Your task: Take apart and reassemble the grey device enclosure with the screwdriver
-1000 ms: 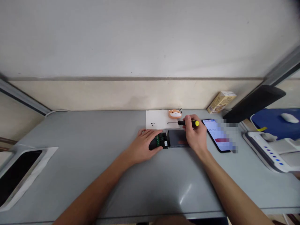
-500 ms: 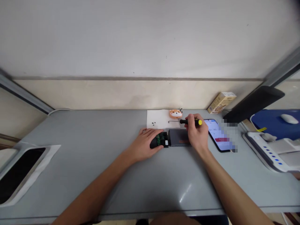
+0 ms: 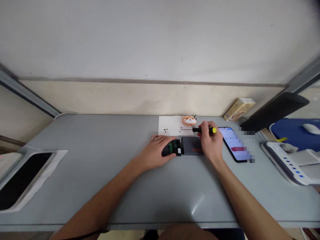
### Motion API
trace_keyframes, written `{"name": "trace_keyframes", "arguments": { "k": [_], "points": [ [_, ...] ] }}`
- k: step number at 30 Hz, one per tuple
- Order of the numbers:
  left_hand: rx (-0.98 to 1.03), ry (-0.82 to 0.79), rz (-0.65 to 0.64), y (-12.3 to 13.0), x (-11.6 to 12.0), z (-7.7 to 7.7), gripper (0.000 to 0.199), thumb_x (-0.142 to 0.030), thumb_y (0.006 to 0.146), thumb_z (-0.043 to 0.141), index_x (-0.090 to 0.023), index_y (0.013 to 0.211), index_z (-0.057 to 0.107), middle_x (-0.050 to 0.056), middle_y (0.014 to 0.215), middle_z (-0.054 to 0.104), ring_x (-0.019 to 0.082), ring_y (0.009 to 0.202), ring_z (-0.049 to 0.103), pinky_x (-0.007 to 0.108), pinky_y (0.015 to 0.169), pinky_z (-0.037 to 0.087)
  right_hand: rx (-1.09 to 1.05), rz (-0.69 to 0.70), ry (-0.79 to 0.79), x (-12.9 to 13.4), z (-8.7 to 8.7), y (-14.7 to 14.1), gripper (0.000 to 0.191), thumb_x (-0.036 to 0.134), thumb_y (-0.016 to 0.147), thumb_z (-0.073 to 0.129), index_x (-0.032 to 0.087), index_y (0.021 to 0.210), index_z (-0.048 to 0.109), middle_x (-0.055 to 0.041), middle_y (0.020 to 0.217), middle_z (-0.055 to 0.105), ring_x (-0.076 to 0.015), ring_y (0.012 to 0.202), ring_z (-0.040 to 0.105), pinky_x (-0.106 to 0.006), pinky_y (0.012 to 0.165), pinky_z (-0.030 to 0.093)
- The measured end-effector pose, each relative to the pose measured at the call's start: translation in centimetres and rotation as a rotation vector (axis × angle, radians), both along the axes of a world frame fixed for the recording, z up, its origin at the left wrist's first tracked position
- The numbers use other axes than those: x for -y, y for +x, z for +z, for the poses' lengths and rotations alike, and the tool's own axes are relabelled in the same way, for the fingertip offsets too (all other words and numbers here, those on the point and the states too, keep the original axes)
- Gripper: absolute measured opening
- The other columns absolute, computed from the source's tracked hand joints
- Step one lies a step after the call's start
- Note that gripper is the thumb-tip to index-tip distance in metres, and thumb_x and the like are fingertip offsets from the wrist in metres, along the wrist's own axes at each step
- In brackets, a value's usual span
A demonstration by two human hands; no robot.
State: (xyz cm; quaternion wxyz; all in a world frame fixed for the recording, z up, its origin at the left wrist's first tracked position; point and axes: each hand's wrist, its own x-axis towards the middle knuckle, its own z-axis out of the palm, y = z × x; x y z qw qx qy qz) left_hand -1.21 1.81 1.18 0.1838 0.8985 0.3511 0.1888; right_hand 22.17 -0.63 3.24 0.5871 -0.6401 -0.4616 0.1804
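My left hand (image 3: pixel 158 151) is wrapped over a black device with a green circuit board (image 3: pixel 171 147). Its right end meets a dark grey metal case (image 3: pixel 192 146) lying on the table. In my right hand (image 3: pixel 210 141) is a screwdriver (image 3: pixel 197 129) with a black and yellow handle, its thin shaft pointing left over a white paper (image 3: pixel 172 121). Several tiny dark screws (image 3: pixel 165 130) lie on the paper's left part, and two small dark pieces are near the screwdriver's tip. An orange dog-face case (image 3: pixel 189 120) rests at the paper's back right.
A lit phone (image 3: pixel 233 144) lies right of my right hand. Behind it stand a beige box (image 3: pixel 239 109) and a black slanted object (image 3: pixel 275 111). A white device with blue buttons (image 3: pixel 287 163) is at far right, a black-screened tablet (image 3: pixel 23 178) at far left.
At the screwdriver's tip, a small dark piece that hung on or touched it now lies apart on the paper. The view has shifted slightly; both hands keep their grips.
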Motion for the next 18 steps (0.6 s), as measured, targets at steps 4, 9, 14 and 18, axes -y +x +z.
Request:
{"name": "trace_keyframes", "arguments": {
  "k": [4,9,14,18],
  "points": [
    [0.011,0.002,-0.002,0.0,0.0,-0.1,0.053,-0.036,0.092,0.072,-0.031,0.14,0.05,0.002,0.139,0.065,0.026,0.128,0.059,0.046,0.113,0.036,0.011,-0.02,-0.034,0.1,0.0,-0.2,0.047,0.065,0.095,0.052,0.021,0.083,0.064,0.0021,0.064,0.06,-0.0138,0.059,0.057,-0.027,0.059,0.047],
    [0.021,0.001,0.001,0.0,0.0,0.0,0.053,-0.036,0.092,0.072,-0.031,0.141,0.051,0.002,0.14,0.065,0.026,0.129,0.059,0.046,0.114,0.036,-0.015,0.016,-0.04,0.3,0.3,-0.4,0.047,0.065,0.094,0.053,0.021,0.081,0.063,0.0032,0.06,0.055,-0.0131,0.056,0.055,-0.025,0.053,0.048],
    [0.014,-0.007,0.001,0.1,0.1,0.2,0.054,-0.036,0.092,0.072,-0.031,0.142,0.051,0.003,0.14,0.065,0.027,0.13,0.058,0.046,0.115,0.035,-0.165,-0.017,-0.014,0.5,0.7,-1.0,0.048,0.066,0.095,0.051,0.021,0.083,0.062,0.0016,0.065,0.058,-0.0132,0.057,0.058,-0.022,0.046,0.047],
    [-0.009,-0.021,0.001,0.2,0.0,0.4,0.052,-0.037,0.092,0.071,-0.03,0.14,0.052,0.004,0.137,0.066,0.028,0.128,0.059,0.048,0.116,0.034,-0.331,-0.019,-0.072,0.3,0.4,-1.0,0.051,0.07,0.093,0.05,0.022,0.089,0.065,0.0016,0.063,0.058,-0.0128,0.054,0.055,-0.023,0.044,0.048]
  ]
}}
